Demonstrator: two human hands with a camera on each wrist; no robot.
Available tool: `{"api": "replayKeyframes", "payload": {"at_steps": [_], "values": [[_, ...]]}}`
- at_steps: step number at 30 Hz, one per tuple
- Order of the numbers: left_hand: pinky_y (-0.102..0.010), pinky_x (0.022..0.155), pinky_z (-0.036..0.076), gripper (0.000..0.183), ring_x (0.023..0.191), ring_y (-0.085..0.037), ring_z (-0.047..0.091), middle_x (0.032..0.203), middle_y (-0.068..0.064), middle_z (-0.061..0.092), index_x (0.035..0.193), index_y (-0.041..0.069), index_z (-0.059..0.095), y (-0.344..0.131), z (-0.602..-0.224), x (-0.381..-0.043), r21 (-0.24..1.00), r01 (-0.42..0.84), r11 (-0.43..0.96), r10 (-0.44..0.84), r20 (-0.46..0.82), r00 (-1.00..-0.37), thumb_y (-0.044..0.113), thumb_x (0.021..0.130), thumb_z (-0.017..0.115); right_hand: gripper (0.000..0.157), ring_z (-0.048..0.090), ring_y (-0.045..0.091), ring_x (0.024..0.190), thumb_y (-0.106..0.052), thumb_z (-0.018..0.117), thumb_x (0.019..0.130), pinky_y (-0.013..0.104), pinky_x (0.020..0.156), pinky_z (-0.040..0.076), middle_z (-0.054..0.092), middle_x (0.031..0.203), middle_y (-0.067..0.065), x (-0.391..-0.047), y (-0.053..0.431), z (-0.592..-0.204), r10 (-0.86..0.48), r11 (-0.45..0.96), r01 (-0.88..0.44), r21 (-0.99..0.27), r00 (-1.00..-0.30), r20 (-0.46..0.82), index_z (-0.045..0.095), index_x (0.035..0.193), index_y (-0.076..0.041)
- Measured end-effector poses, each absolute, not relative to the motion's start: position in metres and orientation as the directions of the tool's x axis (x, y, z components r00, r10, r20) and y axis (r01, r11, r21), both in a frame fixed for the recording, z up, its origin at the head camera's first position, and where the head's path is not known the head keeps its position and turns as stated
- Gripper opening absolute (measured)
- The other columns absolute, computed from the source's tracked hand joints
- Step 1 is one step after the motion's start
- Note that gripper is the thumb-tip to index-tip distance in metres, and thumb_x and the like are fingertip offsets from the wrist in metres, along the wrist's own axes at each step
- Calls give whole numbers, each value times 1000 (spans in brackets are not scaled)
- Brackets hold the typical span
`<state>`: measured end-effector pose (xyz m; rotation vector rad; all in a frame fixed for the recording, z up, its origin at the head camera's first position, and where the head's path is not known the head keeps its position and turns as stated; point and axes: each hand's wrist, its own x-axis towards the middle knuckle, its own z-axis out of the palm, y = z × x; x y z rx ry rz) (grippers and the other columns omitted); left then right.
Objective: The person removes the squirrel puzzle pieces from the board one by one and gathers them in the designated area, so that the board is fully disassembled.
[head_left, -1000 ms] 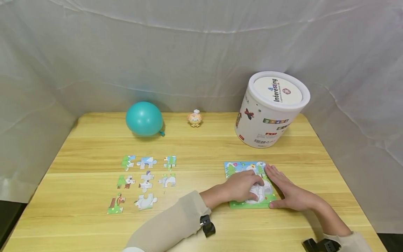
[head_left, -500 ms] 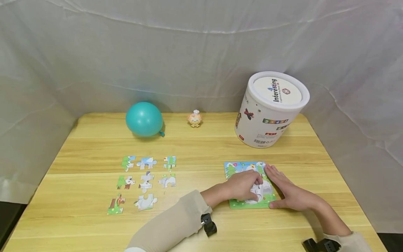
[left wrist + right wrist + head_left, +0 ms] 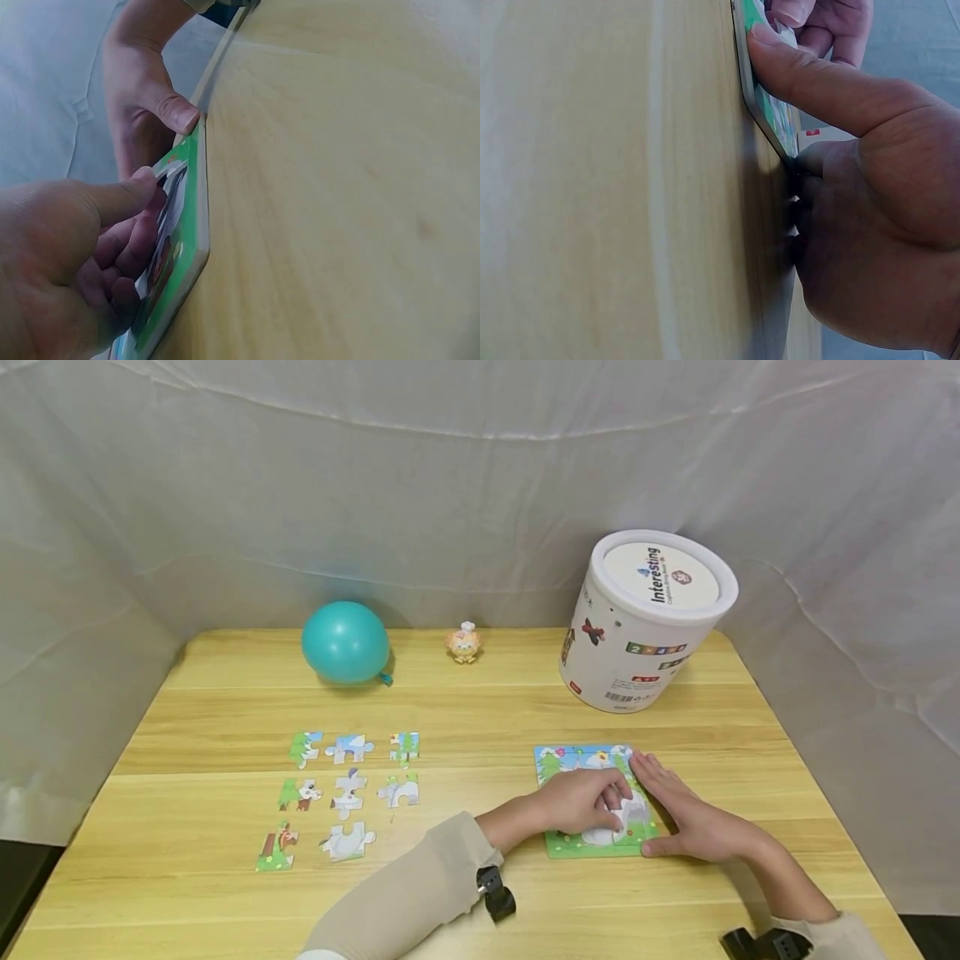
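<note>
A square puzzle board (image 3: 558,846) printed with trees, flowers and green grass lies at the right of the table. Over its middle, my left hand (image 3: 573,802) curls its fingers and pinches the edge of a puzzle piece (image 3: 174,182), which stands tilted up from the board in the left wrist view. The palm and fingers cover most of that piece from above. My right hand (image 3: 697,822) lies along the board's right side with fingers straight. Its thumb (image 3: 780,56) presses the near corner, and the fingertips reach the far corner.
Several loose puzzle pieces (image 3: 348,794) lie in rows at the left of the wooden table (image 3: 465,718). Behind them sits a teal balloon (image 3: 345,643). A small chef-hatted figurine (image 3: 464,643) and a large white lidded tub (image 3: 637,635) stand at the back, near the grey curtain.
The left hand's fingertips have drawn in and risen slightly at the middle of the board, showing more of the picture beneath. The right hand stays in place.
</note>
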<state>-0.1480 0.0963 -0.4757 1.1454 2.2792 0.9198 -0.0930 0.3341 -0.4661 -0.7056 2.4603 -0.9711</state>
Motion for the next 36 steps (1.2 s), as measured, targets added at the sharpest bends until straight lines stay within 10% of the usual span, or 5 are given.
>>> {"api": "replayKeyframes", "payload": {"at_steps": [16, 27, 36], "values": [[-28, 46, 54, 34, 55, -13, 61, 95, 8, 64, 131, 9, 62, 74, -473, -154, 915, 267, 303, 816, -105, -568, 14, 99, 69, 109, -15, 4, 151, -39, 76, 90, 6, 111, -10, -2, 167, 26, -94, 334, -466, -601, 622, -328, -711, -783, -163, 5, 161, 2], [-16, 82, 51, 35, 87, 2, 62, 100, 5, 68, 128, 5, 64, 25, -462, -159, 892, 374, 255, 813, 11, -582, 10, 95, 73, 112, -11, 26, 155, -42, 78, 87, 6, 111, -10, -3, 168, 23, -94, 333, -465, -567, 659, -287, -695, -797, -208, 5, 162, -1], [-24, 84, 53, 34, 95, -6, 61, 104, 5, 67, 127, 9, 65, -33, -451, -154, 891, 337, 305, 763, -17, -646, 10, 94, 74, 113, -10, 31, 155, -43, 79, 86, 6, 111, -10, -4, 169, 21, -93, 333, -465, -553, 669, -272, -692, -804, -219, 5, 162, -2]]}}
